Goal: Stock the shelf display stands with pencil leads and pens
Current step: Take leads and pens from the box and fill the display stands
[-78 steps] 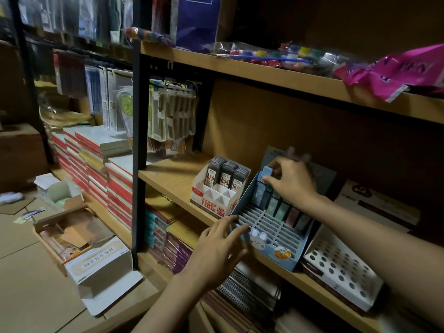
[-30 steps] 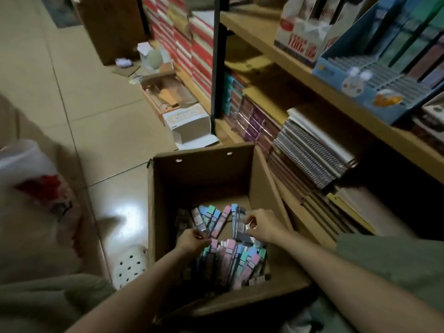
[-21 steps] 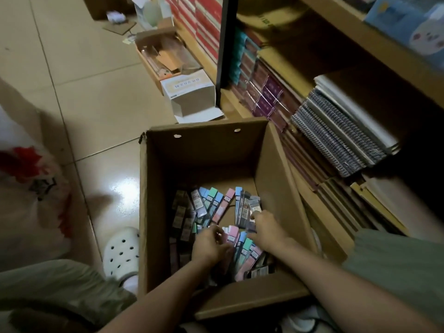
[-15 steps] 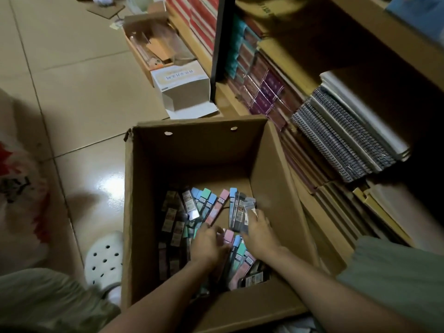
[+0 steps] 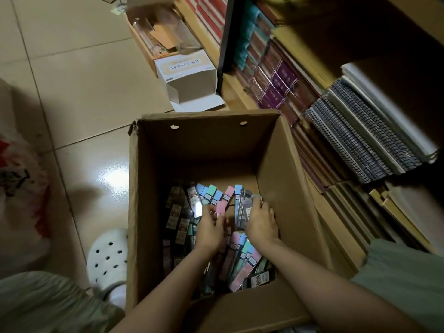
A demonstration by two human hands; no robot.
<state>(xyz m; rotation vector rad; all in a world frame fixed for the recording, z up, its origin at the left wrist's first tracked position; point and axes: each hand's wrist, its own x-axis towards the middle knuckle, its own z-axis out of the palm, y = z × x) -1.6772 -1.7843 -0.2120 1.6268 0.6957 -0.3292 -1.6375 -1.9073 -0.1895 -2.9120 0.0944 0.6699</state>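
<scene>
Glossy beige floor tiles are seen far left of the hands, with a white perforated clog just outside the box wall. Plain brown corrugated cardboard makes up the open box, two punched holes showing in its far wall. Both hands are sunk inside it, close together but not touching. The left hand is curled, with a pink-capped lead case pinched at its fingertips. The right hand is wrapped around a small bunch of clear cases, blue cap at the top. The loose pencil lead cases are piled on the box floor under and around both wrists: slim flat rectangular plastic tubes, dark see-through bodies, pastel caps in pink, blue and mint, plus darker ones with printed labels off to the left of the left hand. Right of the hands, spiral-bound notebooks are stacked on the low wooden shelf, wire coils facing out.
</scene>
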